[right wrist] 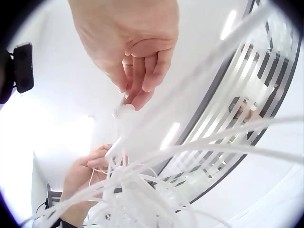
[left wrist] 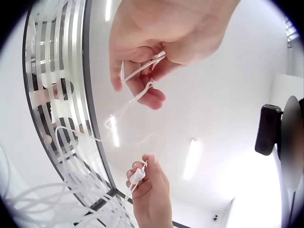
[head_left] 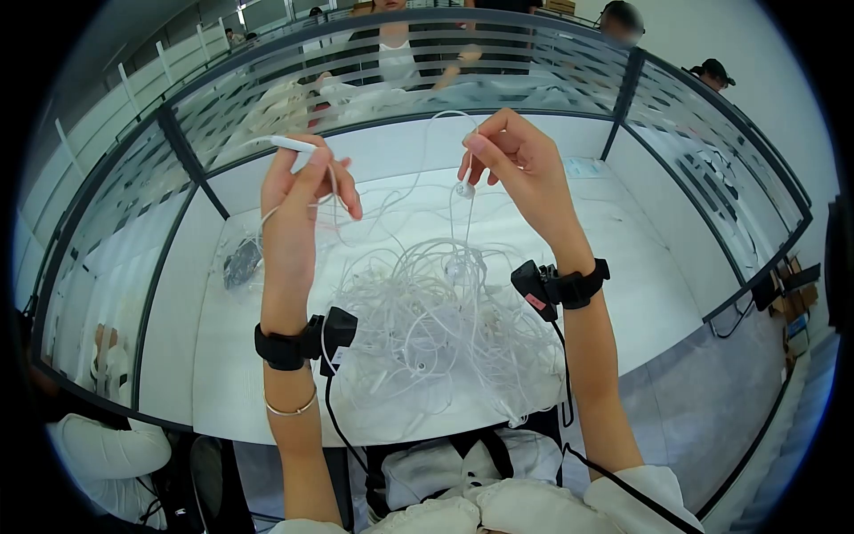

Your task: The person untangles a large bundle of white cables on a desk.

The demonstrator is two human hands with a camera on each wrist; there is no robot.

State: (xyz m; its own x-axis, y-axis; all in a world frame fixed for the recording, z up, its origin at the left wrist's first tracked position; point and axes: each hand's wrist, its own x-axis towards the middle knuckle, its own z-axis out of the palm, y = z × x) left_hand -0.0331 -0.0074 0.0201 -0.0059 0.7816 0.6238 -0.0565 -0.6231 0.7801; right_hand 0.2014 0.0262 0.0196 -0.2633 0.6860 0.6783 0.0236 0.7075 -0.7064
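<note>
My left hand (head_left: pixel 298 191) is raised at the left and pinches a slim white piece (head_left: pixel 294 144) between thumb and fingers. The thin white earphone cable (left wrist: pixel 137 71) runs across its palm and loops around its fingers. Opposite, my right hand (head_left: pixel 525 169) is raised and pinches a white earbud (head_left: pixel 465 188) in its fingertips, with thin wires hanging down from there. A loop of cable arches up beside the right fingertips. Below both hands a big tangle of white earphone cables (head_left: pixel 427 329) lies on the white table (head_left: pixel 614 329).
A clear plastic bag (head_left: pixel 240 264) with something dark inside lies at the table's left. Dark-framed partition panels (head_left: pixel 405 111) with striped glass enclose the far side and both ends. Beyond them are people (head_left: pixel 396 58). Black cords (head_left: pixel 569 383) trail from both wrist cameras.
</note>
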